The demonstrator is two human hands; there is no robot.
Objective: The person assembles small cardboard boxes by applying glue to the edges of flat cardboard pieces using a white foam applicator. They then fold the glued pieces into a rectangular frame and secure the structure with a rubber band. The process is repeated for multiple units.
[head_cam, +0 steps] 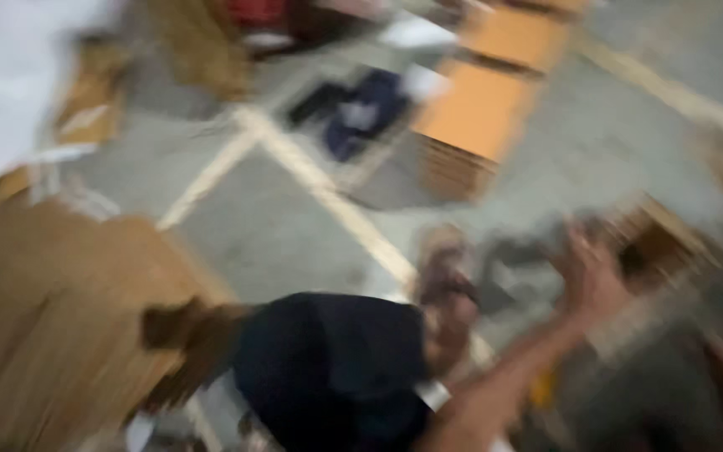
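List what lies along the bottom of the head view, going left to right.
Brown cardboard stack → dark navy cloth bundle → bare forearm → raised hand, too blurred to tell which one or what it touches.

Everything rests on a grey concrete floor [269, 226] crossed by pale painted lines [328, 197]. The picture is heavily blurred. A stack of flat cardboard sheets [479, 117] lies on it near the top, with a dark bundle [361, 109] just beside it. A large brown cardboard pile [52, 318] sits at the lower left, and a brown open box [663, 243] at the right.
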